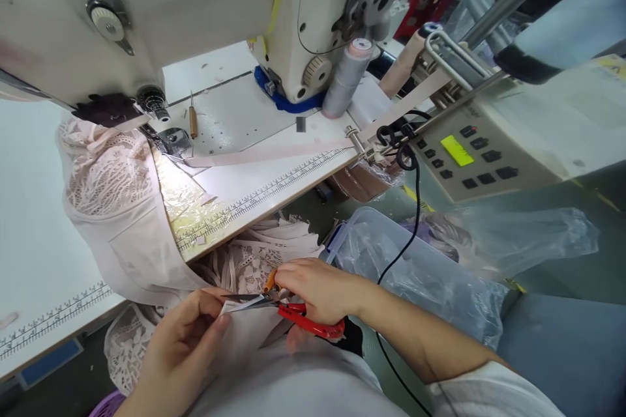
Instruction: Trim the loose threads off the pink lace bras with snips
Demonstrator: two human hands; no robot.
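My right hand (313, 290) is closed round red-handled scissors (313, 322) with an orange part near the pivot. Their blades point left and stand apart, close to the fingertips of my left hand (190, 332). Between thumb and fingers, my left hand pinches the edge of a pale pink fabric piece (252, 322), with the blades at that edge. A pale pink lace garment (117, 208) lies on the sewing table and hangs over its front edge. More lace pieces (267, 247) are heaped below the table edge, behind my right hand.
A sewing machine (210, 0) stands over the white table (44, 208), with a grey thread cone (347, 78) and a wooden-handled awl (193, 120). Pink tape (274, 153) runs to a metal feeder. To the right are a control box (469, 150), a clear plastic bin (391, 234) and a dangling black cable (415, 202).
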